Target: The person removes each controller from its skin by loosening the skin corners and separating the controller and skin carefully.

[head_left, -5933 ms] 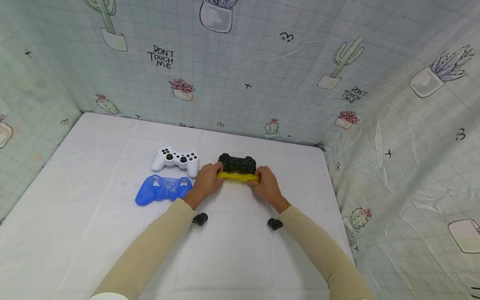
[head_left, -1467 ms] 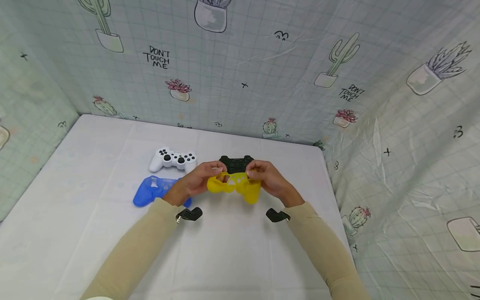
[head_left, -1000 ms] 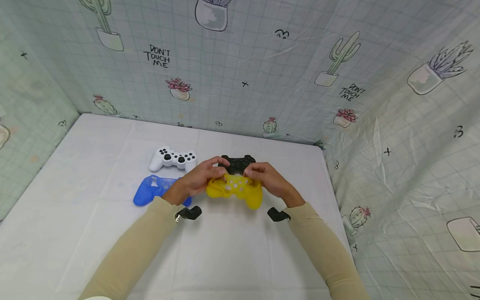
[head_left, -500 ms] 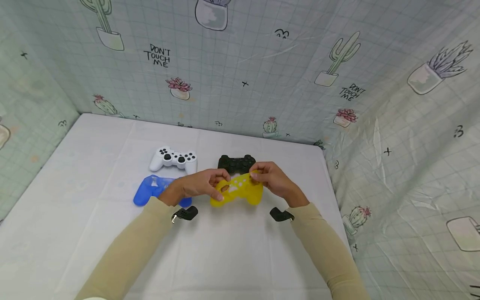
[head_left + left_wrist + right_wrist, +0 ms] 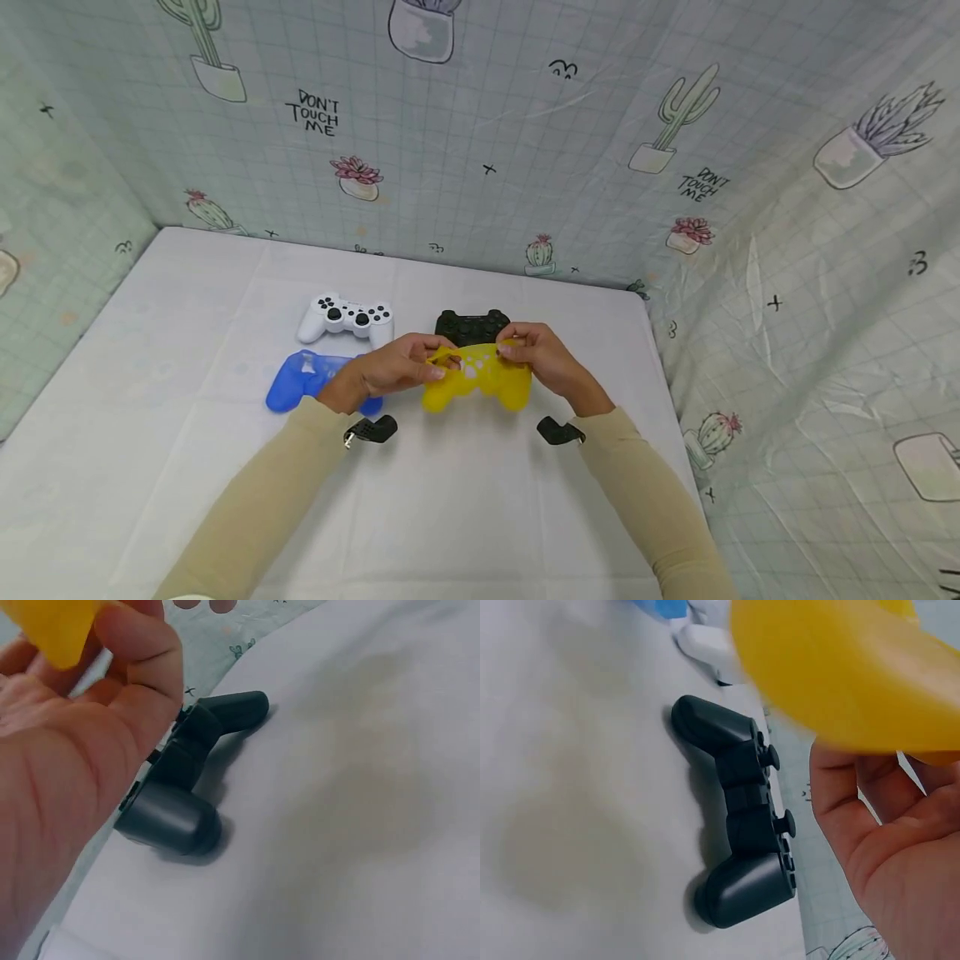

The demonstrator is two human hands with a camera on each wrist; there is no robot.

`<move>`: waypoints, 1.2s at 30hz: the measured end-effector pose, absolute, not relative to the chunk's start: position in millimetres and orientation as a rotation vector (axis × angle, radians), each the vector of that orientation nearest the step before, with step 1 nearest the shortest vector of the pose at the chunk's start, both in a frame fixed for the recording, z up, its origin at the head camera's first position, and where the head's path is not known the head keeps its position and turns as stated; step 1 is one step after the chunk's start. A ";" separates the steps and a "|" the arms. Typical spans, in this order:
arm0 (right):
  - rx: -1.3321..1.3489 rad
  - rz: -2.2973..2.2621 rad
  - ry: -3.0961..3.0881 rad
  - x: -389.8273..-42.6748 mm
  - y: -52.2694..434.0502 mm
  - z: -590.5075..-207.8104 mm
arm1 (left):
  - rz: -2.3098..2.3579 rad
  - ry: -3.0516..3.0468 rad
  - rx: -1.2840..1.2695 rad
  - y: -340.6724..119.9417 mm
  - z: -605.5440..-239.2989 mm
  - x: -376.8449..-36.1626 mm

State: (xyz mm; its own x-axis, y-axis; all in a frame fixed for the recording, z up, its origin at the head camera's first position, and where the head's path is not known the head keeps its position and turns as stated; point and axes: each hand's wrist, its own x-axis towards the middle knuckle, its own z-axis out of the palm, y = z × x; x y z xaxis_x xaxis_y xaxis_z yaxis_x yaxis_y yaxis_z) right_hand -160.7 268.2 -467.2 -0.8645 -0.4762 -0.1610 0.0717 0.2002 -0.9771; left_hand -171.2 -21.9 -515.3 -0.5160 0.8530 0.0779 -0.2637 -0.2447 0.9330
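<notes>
— Yellow cover [image 5: 476, 379]: where is it?
— Held above the table [image 5: 150, 400] by 2 hands: left hand [image 5: 390, 371] and right hand [image 5: 547, 362], fingers pinching its far edge.
— And the black controller [image 5: 472, 325]?
— Just beyond it, long axis left-right, equally near both.

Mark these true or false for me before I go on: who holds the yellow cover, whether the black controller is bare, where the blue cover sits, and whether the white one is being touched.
1. Both hands hold the yellow cover: true; left hand and right hand pinch its upper edge.
2. The yellow cover is already on the black controller: false; the controller lies bare on the table, behind the cover.
3. The blue cover lies in front of the white controller: true.
4. A hand rests on the white controller: false; neither hand touches it.
</notes>
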 end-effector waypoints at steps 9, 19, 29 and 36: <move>-0.398 -1.774 1.988 -160.5 270.4 -467.6 | 1.970 1.151 0.661 -18.5 -518.2 -172.5; -0.262 -1.864 1.976 -158.8 275.7 -473.6 | 1.876 1.496 0.303 -18.7 -514.7 -170.8; -0.189 -1.669 2.182 -156.0 284.4 -480.4 | 1.896 1.678 0.154 -7.4 -520.1 -164.8; 0.002 -1.588 2.330 -156.9 287.9 -489.3 | 1.896 1.692 0.089 0.0 -527.5 -160.3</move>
State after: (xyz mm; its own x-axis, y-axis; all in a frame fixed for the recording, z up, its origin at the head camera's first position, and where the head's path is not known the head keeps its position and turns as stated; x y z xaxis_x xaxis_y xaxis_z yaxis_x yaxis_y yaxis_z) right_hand -156.9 287.9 -489.3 -0.9487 -0.1767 -0.2622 0.1795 0.3817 -0.9067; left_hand -160.3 0.0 -527.5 -0.8237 0.4630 -0.3272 -0.3776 -0.0174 0.9258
